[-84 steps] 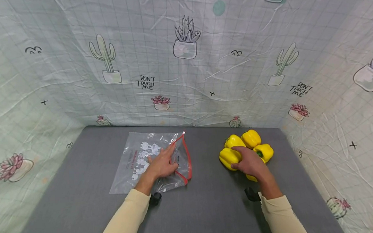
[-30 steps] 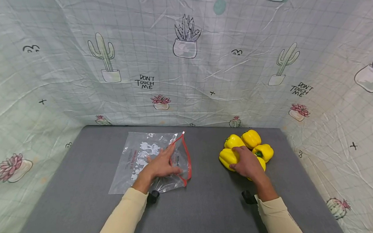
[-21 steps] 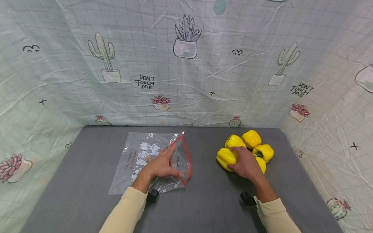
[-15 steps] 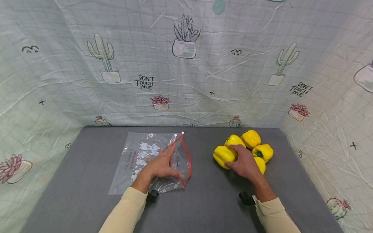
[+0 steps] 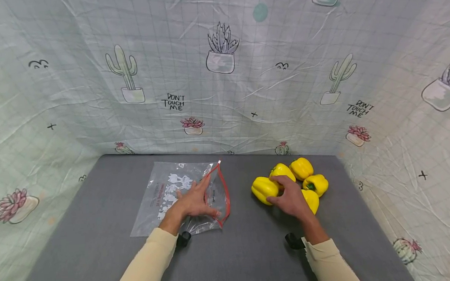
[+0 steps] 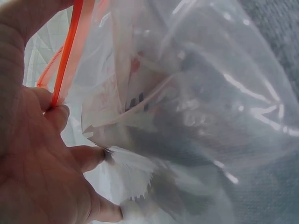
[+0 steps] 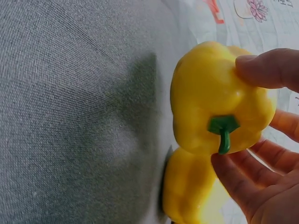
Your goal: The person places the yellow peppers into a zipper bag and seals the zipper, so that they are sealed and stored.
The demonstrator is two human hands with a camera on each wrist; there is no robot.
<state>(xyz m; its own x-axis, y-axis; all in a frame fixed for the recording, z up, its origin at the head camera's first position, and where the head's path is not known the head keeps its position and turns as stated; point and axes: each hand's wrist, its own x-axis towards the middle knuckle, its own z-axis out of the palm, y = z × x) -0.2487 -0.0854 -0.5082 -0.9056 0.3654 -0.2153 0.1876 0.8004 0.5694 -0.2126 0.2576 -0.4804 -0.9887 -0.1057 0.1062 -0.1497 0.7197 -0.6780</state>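
In the head view my left hand (image 5: 193,202) lies spread over a clear zip bag (image 5: 150,202) with a red-edged mouth. Its thumb and forefinger reach to the red rim (image 6: 66,56), and the mouth gapes between them. The left wrist view has the other fingers spread against the plastic. My right hand (image 5: 290,196) grips a yellow bell pepper (image 5: 264,190) between thumb and fingers. In the right wrist view this pepper (image 7: 210,88) shows its green stem and sits clear of the table surface, above its shadow.
Several more yellow bell peppers, among them a front one (image 5: 311,201) and a back one (image 5: 301,168), stand beside my right hand on the grey table (image 5: 237,257). A cactus-print curtain (image 5: 223,98) encloses the table's back and sides.
My right hand has lifted the yellow bell pepper and drawn it leftward, away from the others. The left hand stays on the bag, its thumb slightly further out at the lower rim.
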